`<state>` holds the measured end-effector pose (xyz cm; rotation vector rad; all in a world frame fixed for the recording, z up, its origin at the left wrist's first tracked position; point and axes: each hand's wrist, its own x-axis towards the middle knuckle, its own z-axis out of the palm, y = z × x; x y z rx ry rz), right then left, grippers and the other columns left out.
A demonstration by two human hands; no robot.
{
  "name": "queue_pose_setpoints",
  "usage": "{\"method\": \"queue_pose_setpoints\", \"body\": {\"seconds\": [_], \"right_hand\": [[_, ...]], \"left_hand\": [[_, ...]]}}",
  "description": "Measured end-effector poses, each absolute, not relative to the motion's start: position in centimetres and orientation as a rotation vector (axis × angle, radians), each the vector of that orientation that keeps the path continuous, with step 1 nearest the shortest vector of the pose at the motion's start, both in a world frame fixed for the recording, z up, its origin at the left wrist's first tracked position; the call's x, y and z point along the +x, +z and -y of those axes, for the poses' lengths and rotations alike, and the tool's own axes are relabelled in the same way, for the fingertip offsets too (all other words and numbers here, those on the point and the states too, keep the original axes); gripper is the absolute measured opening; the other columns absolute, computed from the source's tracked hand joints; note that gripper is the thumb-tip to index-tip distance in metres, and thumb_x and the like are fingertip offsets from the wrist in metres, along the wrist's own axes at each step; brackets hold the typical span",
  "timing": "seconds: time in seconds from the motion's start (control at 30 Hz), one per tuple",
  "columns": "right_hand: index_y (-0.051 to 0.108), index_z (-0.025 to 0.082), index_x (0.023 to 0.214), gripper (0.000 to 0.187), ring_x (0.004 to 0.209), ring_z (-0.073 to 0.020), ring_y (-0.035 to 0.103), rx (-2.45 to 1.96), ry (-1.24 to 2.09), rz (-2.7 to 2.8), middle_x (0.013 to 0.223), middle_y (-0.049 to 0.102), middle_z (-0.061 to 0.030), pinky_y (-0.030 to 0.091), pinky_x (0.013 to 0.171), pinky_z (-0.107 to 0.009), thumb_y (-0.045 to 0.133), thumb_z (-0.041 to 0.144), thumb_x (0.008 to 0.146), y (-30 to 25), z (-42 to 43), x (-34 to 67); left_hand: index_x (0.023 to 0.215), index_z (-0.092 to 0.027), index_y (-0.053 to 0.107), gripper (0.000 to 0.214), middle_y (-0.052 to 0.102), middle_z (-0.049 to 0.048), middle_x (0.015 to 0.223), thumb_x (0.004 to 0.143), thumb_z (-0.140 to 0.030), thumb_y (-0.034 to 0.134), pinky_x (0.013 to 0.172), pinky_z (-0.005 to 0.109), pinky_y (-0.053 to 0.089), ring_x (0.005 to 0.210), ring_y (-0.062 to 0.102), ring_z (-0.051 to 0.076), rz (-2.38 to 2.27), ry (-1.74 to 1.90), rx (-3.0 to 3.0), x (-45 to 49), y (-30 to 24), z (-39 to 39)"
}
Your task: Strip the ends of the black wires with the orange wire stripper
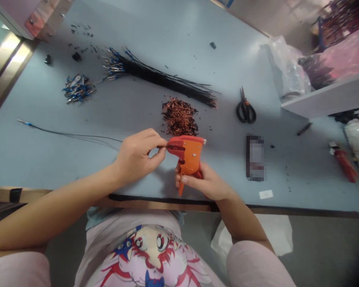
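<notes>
My right hand (208, 183) is closed round the grips of an orange-red wire stripper (188, 153), held just above the near edge of the blue table (167, 36). My left hand (139, 153) pinches the end of a thin black wire (77, 136) into the tool's jaws; the wire trails left across the table to a blue terminal. Just behind the tool lies a pile of copper-coloured wire scraps (179, 116).
A bundle of black wires with blue terminals (155, 75) lies further back, with a small heap of blue terminals (77, 87) to its left. Black scissors (245, 108) and a dark flat object (255, 157) sit to the right. Plastic bags (287, 71) and a white shelf (326, 97) stand at right.
</notes>
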<state>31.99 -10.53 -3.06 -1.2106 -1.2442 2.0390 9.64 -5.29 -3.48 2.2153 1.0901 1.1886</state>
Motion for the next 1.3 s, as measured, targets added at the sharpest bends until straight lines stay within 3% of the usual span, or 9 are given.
{"method": "queue_pose_setpoints", "body": {"seconds": [0.47,0.77,0.97,1.07,1.17,1.23,1.3], "right_hand": [[0.057,0.015,0.087,0.023,0.06,-0.012,0.06,-1.186,2.025,1.369,0.07,0.061,-0.0012,0.052,0.059,-0.025,0.064,0.037,0.091,-3.1,10.2,32.0],[0.056,0.016,0.069,0.036,0.05,-0.0121,0.057,-1.299,1.976,1.409,0.058,0.059,-0.0007,0.05,0.048,-0.024,0.062,0.045,0.09,-2.8,10.2,31.8],[0.047,0.018,0.057,0.045,0.035,-0.0074,0.043,-1.396,1.849,1.36,0.042,0.047,0.0044,0.04,0.038,-0.021,0.066,0.046,0.086,-3.1,10.4,31.3],[0.052,0.017,0.066,0.038,0.04,-0.0101,0.051,-1.312,1.914,1.242,0.049,0.053,0.0032,0.045,0.039,-0.022,0.07,0.046,0.083,-3.6,10.1,31.4],[0.06,0.016,0.095,0.037,0.068,-0.0177,0.067,-1.166,1.991,1.064,0.079,0.067,-0.0036,0.059,0.063,-0.033,0.077,0.044,0.077,-3.8,9.4,32.0],[0.059,0.017,0.103,0.043,0.076,-0.0198,0.069,-1.13,1.979,0.927,0.087,0.067,-0.0046,0.06,0.073,-0.04,0.078,0.043,0.075,-3.8,8.9,32.5],[0.059,0.017,0.102,0.041,0.074,-0.0198,0.068,-1.138,1.963,0.833,0.087,0.066,-0.0041,0.06,0.074,-0.042,0.077,0.041,0.075,-3.7,8.6,32.7]], "left_hand": [[0.078,-0.012,0.069,0.01,0.063,0.0014,0.068,0.08,-0.008,0.06,0.059,0.024,0.04,0.058,0.049,0.01,-1.08,1.155,2.233,9.6,-3.4,5.1],[0.077,-0.013,0.067,0.013,0.061,0.001,0.068,0.083,-0.009,0.057,0.058,0.024,0.039,0.059,0.05,0.01,-1.038,1.128,2.225,9.4,-3.7,5.1],[0.077,-0.015,0.067,0.014,0.059,0.0,0.067,0.084,-0.011,0.055,0.06,0.024,0.04,0.062,0.053,0.011,-1.043,1.098,2.253,9.5,-3.9,5.2],[0.077,-0.016,0.066,0.013,0.059,-0.0007,0.067,0.084,-0.013,0.056,0.06,0.024,0.039,0.061,0.052,0.01,-1.087,1.074,2.231,9.5,-3.7,5.1],[0.08,-0.017,0.068,0.012,0.063,-0.0009,0.07,0.085,-0.014,0.057,0.06,0.024,0.039,0.061,0.052,0.01,-1.177,1.095,2.16,9.4,-3.6,4.9],[0.081,-0.018,0.069,0.013,0.064,-0.0013,0.07,0.085,-0.016,0.058,0.06,0.025,0.039,0.06,0.051,0.01,-1.241,1.104,2.134,9.3,-3.6,4.8],[0.08,-0.019,0.069,0.013,0.065,-0.0012,0.069,0.085,-0.016,0.058,0.059,0.025,0.04,0.059,0.052,0.01,-1.255,1.106,2.14,9.2,-3.6,4.8]]}}
